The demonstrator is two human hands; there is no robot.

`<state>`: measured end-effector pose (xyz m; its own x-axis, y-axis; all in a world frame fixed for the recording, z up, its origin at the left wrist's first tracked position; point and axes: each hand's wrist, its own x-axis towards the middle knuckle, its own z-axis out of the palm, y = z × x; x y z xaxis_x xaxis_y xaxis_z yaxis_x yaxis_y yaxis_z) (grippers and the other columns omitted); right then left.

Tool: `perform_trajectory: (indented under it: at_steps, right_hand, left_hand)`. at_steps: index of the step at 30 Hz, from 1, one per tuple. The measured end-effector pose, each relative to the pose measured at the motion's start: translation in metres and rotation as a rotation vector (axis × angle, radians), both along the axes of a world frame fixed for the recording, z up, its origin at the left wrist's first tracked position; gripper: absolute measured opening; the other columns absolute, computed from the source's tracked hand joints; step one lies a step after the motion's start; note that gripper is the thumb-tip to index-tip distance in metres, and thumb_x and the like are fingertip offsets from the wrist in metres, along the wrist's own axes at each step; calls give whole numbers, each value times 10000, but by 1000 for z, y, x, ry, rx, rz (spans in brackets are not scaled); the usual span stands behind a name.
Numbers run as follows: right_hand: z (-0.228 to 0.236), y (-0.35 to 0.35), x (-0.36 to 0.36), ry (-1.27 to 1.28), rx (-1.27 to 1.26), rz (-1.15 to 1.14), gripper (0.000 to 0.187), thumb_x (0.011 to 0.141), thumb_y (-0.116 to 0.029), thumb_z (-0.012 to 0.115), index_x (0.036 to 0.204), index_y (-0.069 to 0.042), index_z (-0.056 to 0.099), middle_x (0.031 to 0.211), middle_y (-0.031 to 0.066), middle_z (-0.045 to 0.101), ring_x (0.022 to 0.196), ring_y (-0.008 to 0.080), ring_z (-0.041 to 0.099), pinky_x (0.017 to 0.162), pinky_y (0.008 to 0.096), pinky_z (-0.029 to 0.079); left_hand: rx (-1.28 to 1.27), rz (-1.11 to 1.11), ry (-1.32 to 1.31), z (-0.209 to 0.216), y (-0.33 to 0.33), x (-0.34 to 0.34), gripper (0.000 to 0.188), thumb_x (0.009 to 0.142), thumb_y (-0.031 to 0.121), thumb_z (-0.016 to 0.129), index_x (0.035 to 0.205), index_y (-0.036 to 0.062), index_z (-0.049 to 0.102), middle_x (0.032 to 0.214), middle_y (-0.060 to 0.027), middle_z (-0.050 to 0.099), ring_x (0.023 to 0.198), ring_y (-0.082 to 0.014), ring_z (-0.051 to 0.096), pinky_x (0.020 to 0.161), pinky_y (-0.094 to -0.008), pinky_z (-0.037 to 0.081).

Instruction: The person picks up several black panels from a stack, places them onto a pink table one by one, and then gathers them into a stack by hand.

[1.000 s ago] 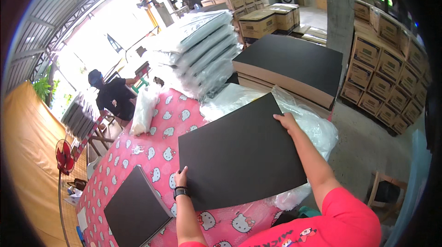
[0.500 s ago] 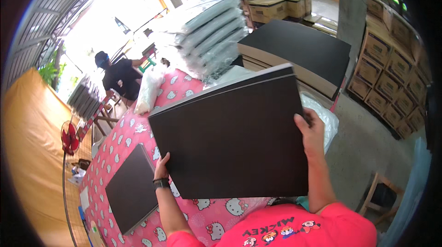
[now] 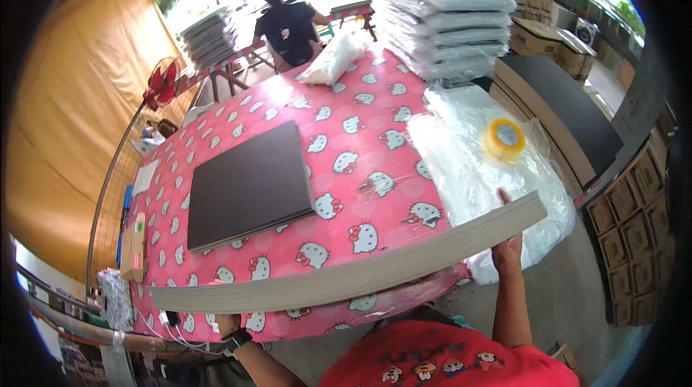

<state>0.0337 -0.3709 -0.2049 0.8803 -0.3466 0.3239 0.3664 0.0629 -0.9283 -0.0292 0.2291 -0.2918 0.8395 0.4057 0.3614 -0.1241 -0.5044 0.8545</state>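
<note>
A thick stack of boards [image 3: 346,277] spans the space between my hands, turned edge-on so its pale grey layered edges face me. My left hand [image 3: 229,324], with a dark band at the wrist, grips its left end from below. At the right end my right hand [image 3: 509,248] is closed on it, thumb showing above the edge. Beyond it, a black board stack [image 3: 252,185] lies flat on the pink patterned table cover [image 3: 339,225]. Clear plastic bags [image 3: 458,149] spread beside my right hand, with a yellow tape roll [image 3: 493,143] on top.
Plastic-wrapped stacks [image 3: 447,34] rise at the table's far right, beside a pile of large dark boards [image 3: 562,102]. Cardboard boxes [image 3: 641,207] line the right side. A person in black [image 3: 286,32] stands across the table. A red fan [image 3: 161,84] stands at left.
The held stack has tipped from showing its broad black face to showing its edge, and has come lower. My view has swung left, bringing the tape roll into sight.
</note>
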Motion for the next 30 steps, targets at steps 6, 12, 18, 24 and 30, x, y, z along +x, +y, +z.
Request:
perform_trajectory:
  at_steps: [6,12,18,24,30]
  right_hand:
    - [-27,10,21,-94,-23,309,496,872,-221,485,1299,-52,294,940,135,601,855,191,582,799,309,441]
    - [-30,14,20,-133,-119,360,466,847,-245,507,1244,-50,356,990,146,587,933,232,568,819,332,445]
    - [-75,22,8,-59,72,137,617,781,-455,576,1123,51,485,1090,107,531,998,188,484,882,308,365]
    - [18,65,5,387,12,128,590,794,-340,614,1199,36,410,1029,150,559,853,181,548,765,289,441]
    - [-70,59,20,576,-456,284,609,733,-225,667,1207,51,402,1079,171,546,924,225,558,800,303,440]
  left_hand:
    - [-632,-319,-91,55,-60,-18,299,861,231,489,1121,86,465,1124,-82,497,1037,-191,476,854,-289,394]
    - [-601,-443,-110,42,-50,-8,333,837,215,482,1140,80,457,1136,-88,504,1079,-230,467,919,-355,367]
    - [-389,204,-127,-33,-47,-14,392,841,329,555,1068,35,429,841,-10,489,629,-99,437,505,-233,358]
    - [-442,257,176,58,-81,-22,629,753,449,643,1033,-95,498,936,-128,575,796,-190,555,708,-284,457]
    - [-77,199,454,6,-62,-37,697,718,379,694,1161,-102,452,1121,-164,536,1019,-231,495,893,-329,364]
